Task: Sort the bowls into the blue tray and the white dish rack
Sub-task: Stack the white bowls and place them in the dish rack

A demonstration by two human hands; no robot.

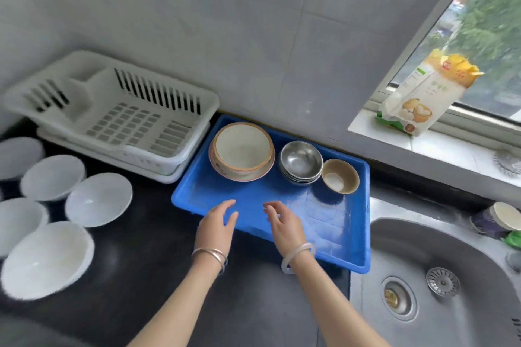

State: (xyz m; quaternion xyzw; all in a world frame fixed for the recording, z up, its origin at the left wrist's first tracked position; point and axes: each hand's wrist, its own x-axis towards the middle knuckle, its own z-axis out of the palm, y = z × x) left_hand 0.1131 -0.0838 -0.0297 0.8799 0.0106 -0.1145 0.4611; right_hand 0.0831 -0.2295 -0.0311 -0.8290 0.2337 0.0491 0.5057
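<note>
- The blue plastic tray (197, 191) lies on the dark desk (146, 256) against the wall, between the white slatted plastic dish rack (112, 113) and the steel sink (439, 248).
- 3 groups stand along the tray's far side. A wide cream ceramic bowl (242, 149) with a tan rim nests in a pinkish dish (222, 173). Next to it is a stack of shiny steel bowls (301, 162), though I cannot tell how many. A small brown bowl (339, 176) sits tilted just beside the stack.
- No bowl shows inside the rack.
- At least 5 frosted white bowls (98, 199) sit open side up on the desk, left of the tray and in front of the rack, close to one another.
- The left hand (218, 222) and the right hand (282, 222) hover over the tray's bare near half. The fingers are loosely spread, so the grip of each hand is slack and has hold of nothing.
- By my reading, the tray's share looks done or nearly so, while the rack's share is not yet begun.
- The white bowls seem to be what is left. They would go into the rack 1 at a time or stacked, which calls for a reach to the left.
</note>
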